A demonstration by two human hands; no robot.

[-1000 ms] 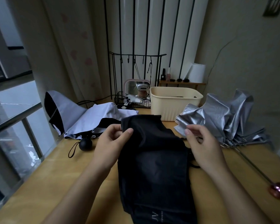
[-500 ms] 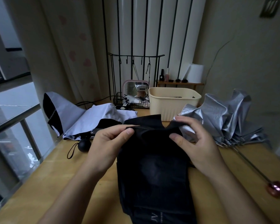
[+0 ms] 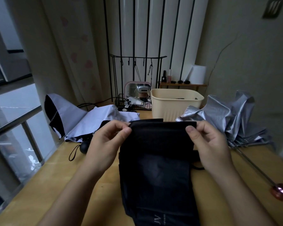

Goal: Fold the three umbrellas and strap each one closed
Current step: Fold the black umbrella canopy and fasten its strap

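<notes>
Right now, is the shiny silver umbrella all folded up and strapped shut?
No, the silver umbrella lies loose and crumpled on the table, its shaft pulled out long.

right hand (image 3: 207, 141) moved right, black umbrella (image 3: 157, 160) canopy edge stretched flat

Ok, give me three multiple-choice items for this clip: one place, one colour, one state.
1. The silver umbrella lies where from the cream basket? A left B right C inside
2. The held umbrella is: A black B red C white
3. The left hand and right hand: A lie flat B pinch the fabric's top edge C hang idle
Answers: B, it lies crumpled right of the basket; A, the fabric between both hands is black; B, thumbs and fingers pinch its edge.
</notes>
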